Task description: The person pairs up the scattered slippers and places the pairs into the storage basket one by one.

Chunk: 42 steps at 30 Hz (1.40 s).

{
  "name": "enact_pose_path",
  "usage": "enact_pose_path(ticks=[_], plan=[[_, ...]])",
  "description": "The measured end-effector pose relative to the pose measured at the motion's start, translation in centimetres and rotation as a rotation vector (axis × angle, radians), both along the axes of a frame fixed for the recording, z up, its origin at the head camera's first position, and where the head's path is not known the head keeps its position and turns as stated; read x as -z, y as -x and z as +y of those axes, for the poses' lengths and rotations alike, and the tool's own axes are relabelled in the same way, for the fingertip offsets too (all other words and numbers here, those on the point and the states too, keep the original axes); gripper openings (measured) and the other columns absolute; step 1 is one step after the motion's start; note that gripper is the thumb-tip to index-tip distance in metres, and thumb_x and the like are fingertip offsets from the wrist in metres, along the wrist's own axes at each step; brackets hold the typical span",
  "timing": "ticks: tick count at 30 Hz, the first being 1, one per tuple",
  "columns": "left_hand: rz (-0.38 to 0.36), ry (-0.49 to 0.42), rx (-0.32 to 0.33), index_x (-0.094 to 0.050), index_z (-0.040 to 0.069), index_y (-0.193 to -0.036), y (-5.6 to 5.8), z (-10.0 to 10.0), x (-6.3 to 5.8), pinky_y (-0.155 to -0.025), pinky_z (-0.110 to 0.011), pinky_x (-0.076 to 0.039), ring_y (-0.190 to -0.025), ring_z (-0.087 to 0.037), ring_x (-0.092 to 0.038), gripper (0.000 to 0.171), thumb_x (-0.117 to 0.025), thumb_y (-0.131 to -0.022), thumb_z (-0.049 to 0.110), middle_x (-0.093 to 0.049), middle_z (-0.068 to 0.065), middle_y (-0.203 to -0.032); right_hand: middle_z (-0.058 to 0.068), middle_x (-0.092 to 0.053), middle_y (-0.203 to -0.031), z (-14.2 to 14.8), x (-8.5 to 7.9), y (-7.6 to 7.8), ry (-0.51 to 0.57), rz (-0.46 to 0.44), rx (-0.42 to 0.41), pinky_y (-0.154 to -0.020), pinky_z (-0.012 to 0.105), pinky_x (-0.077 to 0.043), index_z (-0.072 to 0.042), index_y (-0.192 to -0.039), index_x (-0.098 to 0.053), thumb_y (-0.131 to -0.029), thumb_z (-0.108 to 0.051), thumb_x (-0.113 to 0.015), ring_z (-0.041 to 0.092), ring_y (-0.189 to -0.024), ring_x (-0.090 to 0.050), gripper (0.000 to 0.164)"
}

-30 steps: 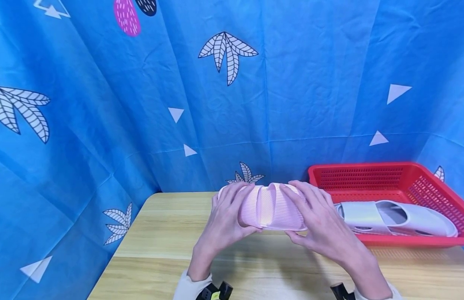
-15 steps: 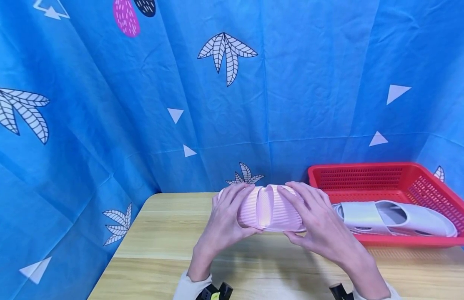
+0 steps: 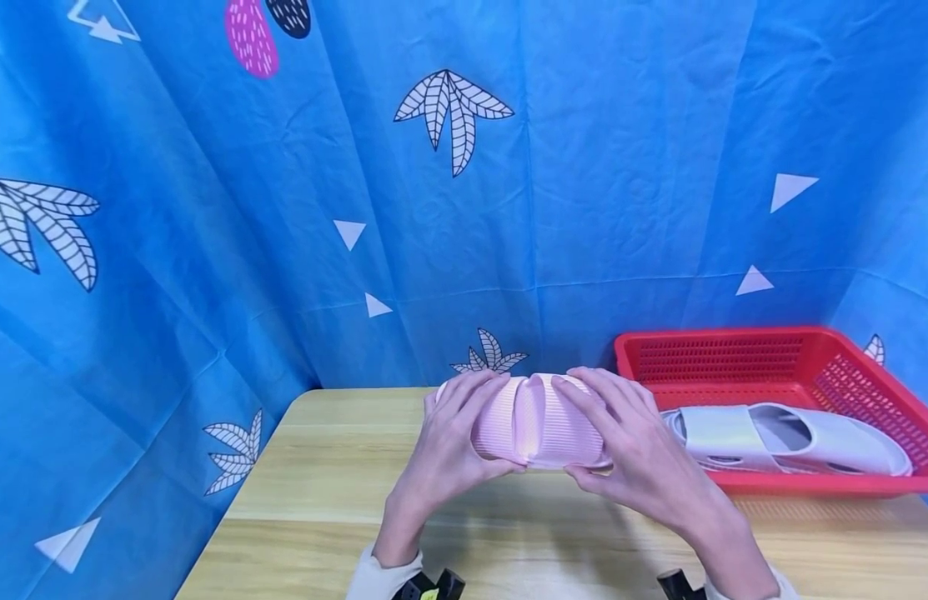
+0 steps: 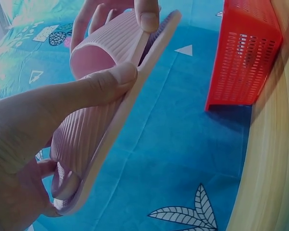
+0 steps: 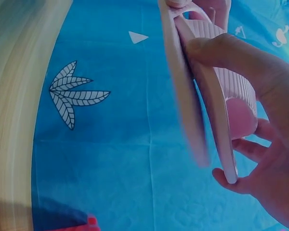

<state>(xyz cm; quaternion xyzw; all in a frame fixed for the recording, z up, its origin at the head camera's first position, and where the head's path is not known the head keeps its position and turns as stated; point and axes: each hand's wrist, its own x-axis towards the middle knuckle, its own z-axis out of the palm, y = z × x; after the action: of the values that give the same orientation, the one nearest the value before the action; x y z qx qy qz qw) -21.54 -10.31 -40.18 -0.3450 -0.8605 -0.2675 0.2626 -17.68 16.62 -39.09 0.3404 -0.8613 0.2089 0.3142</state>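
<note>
Above the table, both of my hands hold a pair of pink ribbed slippers (image 3: 570, 425) pressed together. My left hand (image 3: 443, 442) grips their left end, thumb along the lower edge and fingers over the top. At the right end, my right hand (image 3: 647, 446) grips in the same way. The left wrist view shows a ribbed strap (image 4: 82, 139) under the left thumb. Two soles, one nearer sole (image 5: 216, 113) and one farther sole (image 5: 183, 96), stand side by side with a narrow gap in the right wrist view. Fingers hide parts of both slippers.
A red plastic basket (image 3: 734, 333) with perforated walls stands on the right of the wooden table (image 3: 306, 492). White slippers (image 3: 722, 432) lie in it, close to my right hand. Behind the table hangs a blue patterned curtain (image 3: 621, 167).
The gap between the two straps looks slightly narrower in the head view. Both hands keep their hold, and the whole scene sits a little lower in the frame.
</note>
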Motion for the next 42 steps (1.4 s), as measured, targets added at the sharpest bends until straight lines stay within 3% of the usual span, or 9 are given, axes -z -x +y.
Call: enact_pose_path(ticks=[19,25,31,42], plan=[[-0.027,-0.020,0.030,-0.055,0.022,-0.146,0.3,0.0,0.1,-0.099,-0.049,-0.038,-0.136,-0.019,-0.045,0.107,-0.102,-0.053,0.048,-0.054,0.003,-0.146,0.010,-0.048,-0.150,0.1,-0.1,0.2,0.019,-0.037,-0.048,-0.111,0.058,-0.034,-0.016,-0.155,-0.046,-0.063,-0.030,-0.097,0.032,-0.140,-0.042,0.106],[-0.023,-0.005,0.029,-0.054,0.022,-0.148,0.3,0.0,0.3,-0.102,-0.051,-0.037,-0.136,-0.019,-0.044,0.107,-0.101,-0.056,0.049,-0.053,0.004,-0.147,0.010,-0.047,-0.151,0.0,0.4,0.3,0.015,-0.039,-0.025,-0.109,0.061,-0.036,-0.018,-0.156,-0.044,-0.062,-0.033,-0.099,0.031,-0.138,-0.042,0.110],[-0.024,0.014,0.017,-0.053,0.023,-0.149,0.4,-0.2,0.6,-0.101,-0.051,-0.038,-0.138,-0.019,-0.043,0.107,-0.099,-0.058,0.052,-0.051,0.004,-0.148,0.008,-0.045,-0.152,0.2,0.8,0.6,0.009,-0.050,-0.022,-0.113,0.062,-0.032,-0.017,-0.157,-0.042,-0.064,-0.033,-0.097,0.029,-0.136,-0.043,0.109],[-0.023,0.016,0.022,-0.052,0.021,-0.150,0.3,-0.2,0.7,-0.100,-0.053,-0.038,-0.138,-0.021,-0.043,0.109,-0.101,-0.056,0.049,-0.051,0.003,-0.149,0.008,-0.041,-0.156,1.1,0.8,-0.1,0.014,-0.095,0.025,-0.093,0.057,-0.054,-0.019,-0.158,-0.040,-0.064,-0.039,-0.099,0.029,-0.138,-0.041,0.113]])
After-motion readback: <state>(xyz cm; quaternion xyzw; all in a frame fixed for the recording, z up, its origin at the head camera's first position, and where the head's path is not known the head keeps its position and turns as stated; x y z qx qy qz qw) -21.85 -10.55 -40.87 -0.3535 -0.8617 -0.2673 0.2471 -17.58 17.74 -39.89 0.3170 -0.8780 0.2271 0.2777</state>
